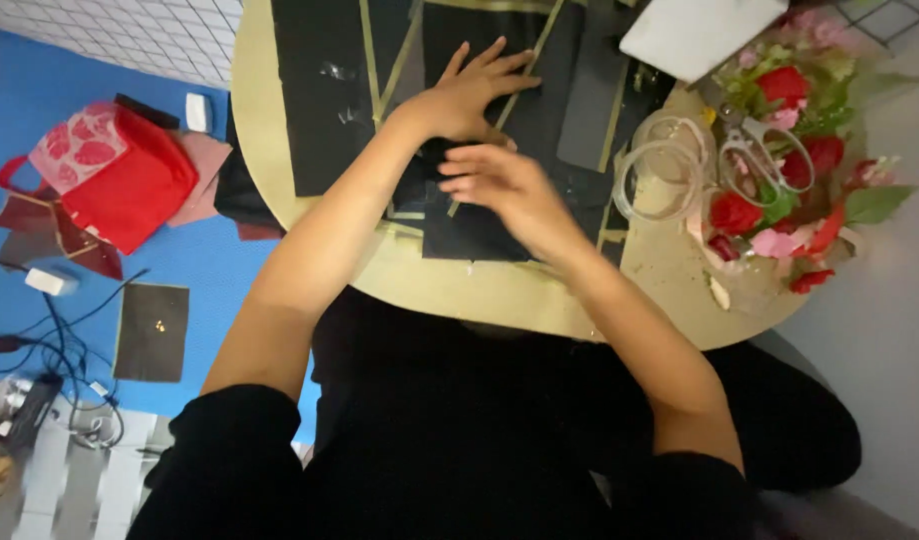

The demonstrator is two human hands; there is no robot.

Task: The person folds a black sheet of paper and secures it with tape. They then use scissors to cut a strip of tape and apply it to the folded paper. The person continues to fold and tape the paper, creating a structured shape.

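Black paper sheets with gold edges (329, 110) lie spread over a round tan table (499, 295). My left hand (469, 95) lies flat on the sheets with its fingers spread, pressing them down. My right hand (504, 190) hovers just below it, fingers stretched to the left over a smaller black sheet (469, 235) near the table's front edge. It is blurred, and I see nothing gripped in it.
At the table's right lie a bouquet of red and pink flowers (789, 150), white-handled scissors (754, 145), a clear tape roll (659, 165) and a white card (699, 35). On the blue floor mat at left sit a red bag (119, 180), a dark sheet (151, 332) and cables (59, 360).
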